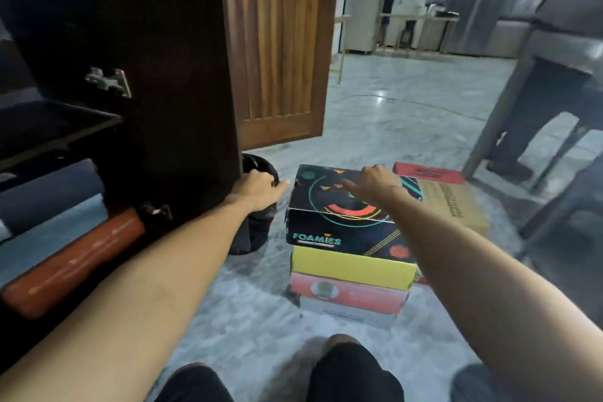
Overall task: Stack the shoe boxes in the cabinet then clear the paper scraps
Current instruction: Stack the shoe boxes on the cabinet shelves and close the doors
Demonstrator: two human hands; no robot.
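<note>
A stack of three shoe boxes stands on the floor ahead: a black patterned "Foamies" box point(346, 232) on top, a yellow box point(352, 271) under it, a red box point(349, 295) at the bottom. My right hand point(375, 178) rests on the black box's lid, fingers relaxed. My left hand point(257, 186) hovers just left of that box, fingers loosely extended toward its side. The dark cabinet point(130, 42) stands open at the left. A brown cardboard box point(453, 206) and a red flat box point(430, 171) lie behind the stack.
A black bag point(257, 228) sits between the cabinet and the stack. An orange roll point(75, 261) and grey rolls lie in the cabinet's bottom. A wooden door point(280, 42) stands open behind. Table legs and a person's legs point(528, 140) are at right. My knees are at the bottom.
</note>
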